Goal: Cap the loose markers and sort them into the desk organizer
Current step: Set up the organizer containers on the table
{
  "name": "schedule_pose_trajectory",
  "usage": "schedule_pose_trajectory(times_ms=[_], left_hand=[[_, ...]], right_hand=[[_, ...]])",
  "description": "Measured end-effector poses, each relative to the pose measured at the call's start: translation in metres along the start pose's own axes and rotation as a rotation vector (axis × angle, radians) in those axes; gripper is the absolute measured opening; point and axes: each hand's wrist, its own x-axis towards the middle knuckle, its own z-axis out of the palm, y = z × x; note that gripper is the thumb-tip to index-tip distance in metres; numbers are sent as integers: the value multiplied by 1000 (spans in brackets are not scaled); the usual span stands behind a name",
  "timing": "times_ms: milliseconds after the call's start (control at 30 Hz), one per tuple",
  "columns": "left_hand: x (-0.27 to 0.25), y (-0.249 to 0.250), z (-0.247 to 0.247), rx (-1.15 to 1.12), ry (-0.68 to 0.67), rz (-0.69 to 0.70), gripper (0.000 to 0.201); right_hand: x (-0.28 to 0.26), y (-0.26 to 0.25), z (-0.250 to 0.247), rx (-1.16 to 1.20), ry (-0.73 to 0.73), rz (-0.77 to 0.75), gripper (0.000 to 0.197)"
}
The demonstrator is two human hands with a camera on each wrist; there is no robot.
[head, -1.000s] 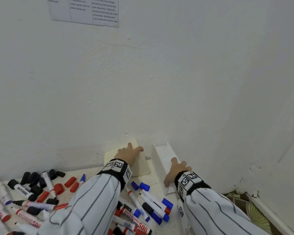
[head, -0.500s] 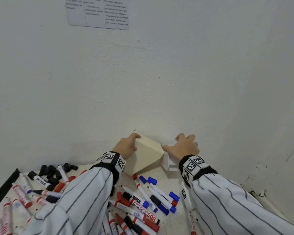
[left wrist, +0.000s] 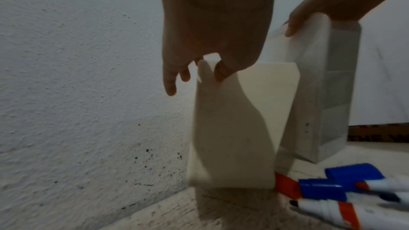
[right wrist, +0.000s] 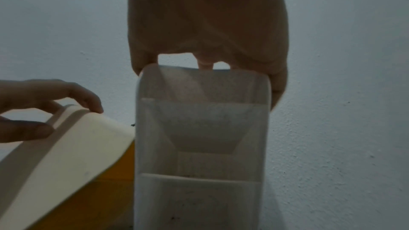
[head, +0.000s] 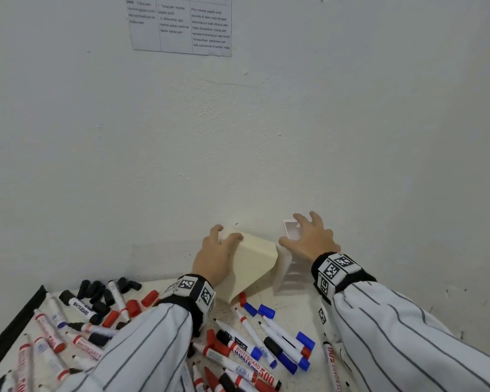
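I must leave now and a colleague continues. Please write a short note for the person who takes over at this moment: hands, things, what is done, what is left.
Left hand: grips the top edge of the cream organizer, which is tilted by the wall.
Right hand: fingers curl over the top rim of the white organizer, beside the cream one; the compartments in view hold nothing.
Markers: scattered on the desk near the person, many uncapped; loose caps lie to the left.
Done: no marker seen in either organizer.
Left: stand both organizers, cap the markers, sort them in.

Textured white wall (head: 266, 137), taped printed sheet (head: 181, 26); speckled tabletop (head: 294, 312)
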Motion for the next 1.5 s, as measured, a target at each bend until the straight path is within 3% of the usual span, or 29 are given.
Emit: schedule_pose_trajectory(times_ms=[133, 267, 367, 633, 1033, 1233, 1400, 1500], left_hand=[[-7, 14, 11, 207, 27, -14, 56], [-4, 21, 33, 142, -121, -183, 96], [3, 20, 41, 76, -98, -273, 107], [-5, 6, 42, -89, -24, -207, 107], [2, -8, 20, -377, -126, -83, 104], [7, -20, 14, -638, -85, -174, 99], [6, -18, 16, -546, -192, -192, 102], [2, -15, 21, -448, -216, -198, 85]], right_hand=[[0, 6, -1, 67, 29, -50, 80], [3, 2, 1, 22, 110, -29, 74], [4, 3, 6, -31, 89, -50, 74], [3, 5, 13, 116, 116, -34, 70], [1, 4, 9, 108, 100, 49, 65], [4, 6, 11, 262, 83, 21, 64], [1, 5, 16, 87, 85, 61, 67], [2, 6, 17, 128, 89, 52, 67]])
